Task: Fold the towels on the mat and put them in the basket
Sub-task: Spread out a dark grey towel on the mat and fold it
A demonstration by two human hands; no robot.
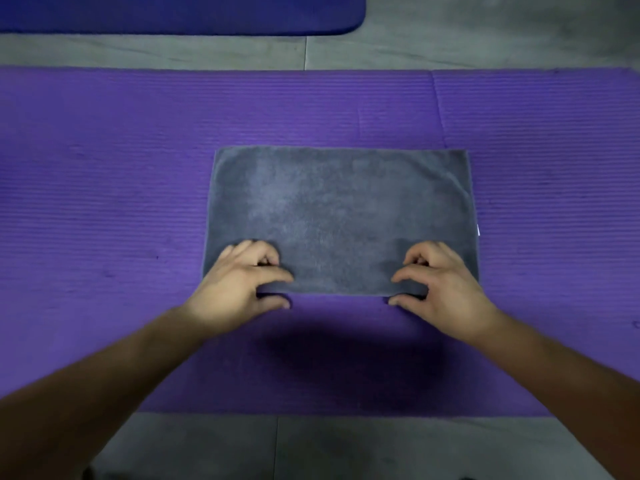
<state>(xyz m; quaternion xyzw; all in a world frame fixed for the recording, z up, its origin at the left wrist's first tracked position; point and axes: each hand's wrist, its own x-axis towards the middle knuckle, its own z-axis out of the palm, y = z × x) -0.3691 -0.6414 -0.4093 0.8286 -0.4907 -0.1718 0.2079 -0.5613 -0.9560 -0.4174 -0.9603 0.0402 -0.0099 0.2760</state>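
Observation:
A grey towel (341, 216) lies flat as a rectangle in the middle of the purple mat (104, 168). My left hand (239, 282) pinches the towel's near edge by its left corner, thumb under the edge and fingers curled on top. My right hand (440, 282) pinches the same near edge by the right corner in the same way. A small white tag (478, 230) sticks out at the towel's right side. No basket is in view.
A darker blue mat (173, 12) lies on the grey tiled floor (450, 46) beyond the purple one. More floor tiles (346, 448) show at the near edge, between my forearms.

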